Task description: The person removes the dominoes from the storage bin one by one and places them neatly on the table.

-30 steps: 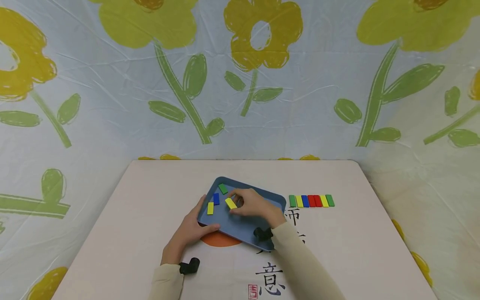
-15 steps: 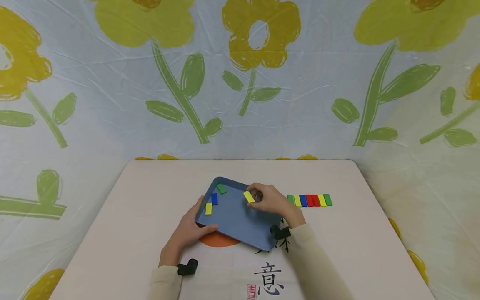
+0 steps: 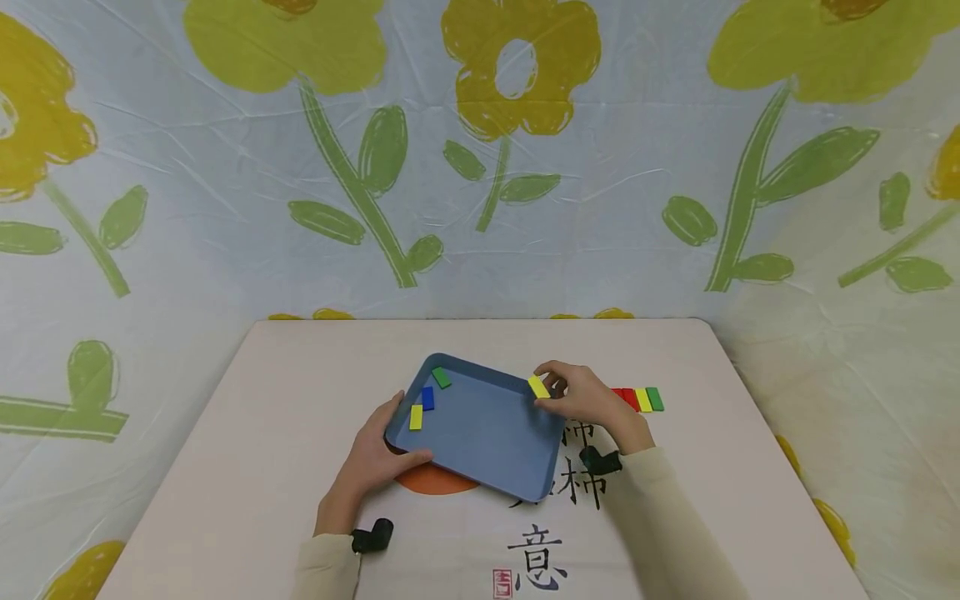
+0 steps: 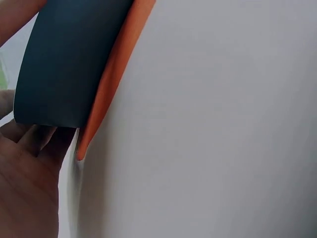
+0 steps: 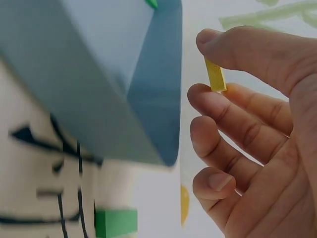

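My right hand [image 3: 588, 396] pinches a yellow block [image 3: 538, 387] between thumb and fingertips, above the right end of a blue tray [image 3: 487, 433]. The right wrist view shows that yellow block [image 5: 215, 74] edge-on, apart from the tray wall [image 5: 161, 94]. My left hand [image 3: 378, 446] grips the tray's left corner, thumb along the near side; in the left wrist view its fingers [image 4: 37, 141] bend around the tray's edge. In the tray's left part lie a green block [image 3: 441, 378], a blue block [image 3: 427, 398] and another yellow block [image 3: 416, 417].
Right of the tray, a row of blocks stands on the table, with red [image 3: 627, 400], yellow [image 3: 643, 400] and green [image 3: 656, 399] ones showing; my right hand hides its left part. A cloth with black characters [image 3: 537, 558] and an orange disc [image 3: 435, 479] lies under the tray.
My right hand has carried the yellow block rightward, from over the tray's middle to its right end, and now covers part of the row. The left hand keeps its grip on the tray.
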Demonstrator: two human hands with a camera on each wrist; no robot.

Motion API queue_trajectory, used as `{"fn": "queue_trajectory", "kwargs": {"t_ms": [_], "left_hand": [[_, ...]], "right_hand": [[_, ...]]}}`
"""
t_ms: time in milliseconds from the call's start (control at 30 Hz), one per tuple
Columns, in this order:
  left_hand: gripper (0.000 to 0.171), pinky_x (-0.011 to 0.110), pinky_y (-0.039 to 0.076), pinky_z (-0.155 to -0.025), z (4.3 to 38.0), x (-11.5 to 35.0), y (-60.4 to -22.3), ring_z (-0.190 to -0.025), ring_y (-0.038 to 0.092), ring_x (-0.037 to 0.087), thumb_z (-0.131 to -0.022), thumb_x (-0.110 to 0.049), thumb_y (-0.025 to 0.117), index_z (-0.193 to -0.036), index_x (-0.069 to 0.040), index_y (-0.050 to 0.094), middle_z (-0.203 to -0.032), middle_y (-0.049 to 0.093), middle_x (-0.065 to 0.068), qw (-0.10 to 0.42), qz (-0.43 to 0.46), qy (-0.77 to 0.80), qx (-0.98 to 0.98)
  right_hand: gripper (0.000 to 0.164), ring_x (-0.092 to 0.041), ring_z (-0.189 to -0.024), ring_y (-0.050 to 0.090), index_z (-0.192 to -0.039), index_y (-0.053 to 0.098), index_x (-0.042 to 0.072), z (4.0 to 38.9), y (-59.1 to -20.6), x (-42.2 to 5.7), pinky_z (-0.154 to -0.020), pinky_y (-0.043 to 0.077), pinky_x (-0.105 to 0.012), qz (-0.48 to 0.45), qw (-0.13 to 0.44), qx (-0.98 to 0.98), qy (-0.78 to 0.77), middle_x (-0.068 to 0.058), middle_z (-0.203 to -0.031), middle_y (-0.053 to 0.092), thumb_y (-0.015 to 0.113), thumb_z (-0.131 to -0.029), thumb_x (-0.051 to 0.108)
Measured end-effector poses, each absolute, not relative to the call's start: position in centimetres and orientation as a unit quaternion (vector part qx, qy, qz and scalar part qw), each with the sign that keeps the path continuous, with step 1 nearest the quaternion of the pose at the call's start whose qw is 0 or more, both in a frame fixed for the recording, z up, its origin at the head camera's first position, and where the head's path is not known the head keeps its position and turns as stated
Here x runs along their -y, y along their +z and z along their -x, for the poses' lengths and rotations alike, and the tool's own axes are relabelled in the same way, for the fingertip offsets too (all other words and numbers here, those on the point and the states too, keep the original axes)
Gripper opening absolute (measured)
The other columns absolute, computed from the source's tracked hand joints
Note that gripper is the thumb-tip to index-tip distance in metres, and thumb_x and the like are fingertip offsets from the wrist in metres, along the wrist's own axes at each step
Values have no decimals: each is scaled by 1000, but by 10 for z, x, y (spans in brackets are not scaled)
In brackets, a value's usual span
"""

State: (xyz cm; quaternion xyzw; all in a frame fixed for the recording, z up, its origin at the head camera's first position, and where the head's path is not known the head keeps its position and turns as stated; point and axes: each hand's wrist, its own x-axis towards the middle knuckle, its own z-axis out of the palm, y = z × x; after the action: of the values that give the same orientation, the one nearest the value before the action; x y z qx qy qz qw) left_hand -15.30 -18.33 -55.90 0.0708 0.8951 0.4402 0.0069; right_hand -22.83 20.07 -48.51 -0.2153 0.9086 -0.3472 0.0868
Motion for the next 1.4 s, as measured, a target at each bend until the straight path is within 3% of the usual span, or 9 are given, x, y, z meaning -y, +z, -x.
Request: {"fn": "queue_trajectory", "kwargs": {"t_ms": [467,800,1400], "left_hand": [[104,61,33,-121,155,190,-560,-149,38,35,-75,-41,92,-161,-31,33,-165,36,8,72,-24,519,-851],[104,58,34,-121,155,191,-561,-148,41,34,-77,-39,91,-162,-31,31,-165,36,8,78,-27,531,-844],[103,55,31,-123,156,192,-564,-154,34,33,-79,-39,91,-162,-30,31,-167,32,6,80,-29,541,-837]], "right_hand": [[46,-18,-84,61,-128,64,5,226,-476,-271,-66,52,-32,171,55,-927,-331,-11,-103,70,82,-89,19],[47,-22,-86,61,-125,64,3,228,-474,-321,-66,53,-29,122,51,-946,-297,-10,-98,67,82,-88,23],[49,-30,-91,68,-122,63,-3,224,-499,-391,-69,55,-31,86,67,-955,-277,-14,-98,68,83,-87,25]]}}
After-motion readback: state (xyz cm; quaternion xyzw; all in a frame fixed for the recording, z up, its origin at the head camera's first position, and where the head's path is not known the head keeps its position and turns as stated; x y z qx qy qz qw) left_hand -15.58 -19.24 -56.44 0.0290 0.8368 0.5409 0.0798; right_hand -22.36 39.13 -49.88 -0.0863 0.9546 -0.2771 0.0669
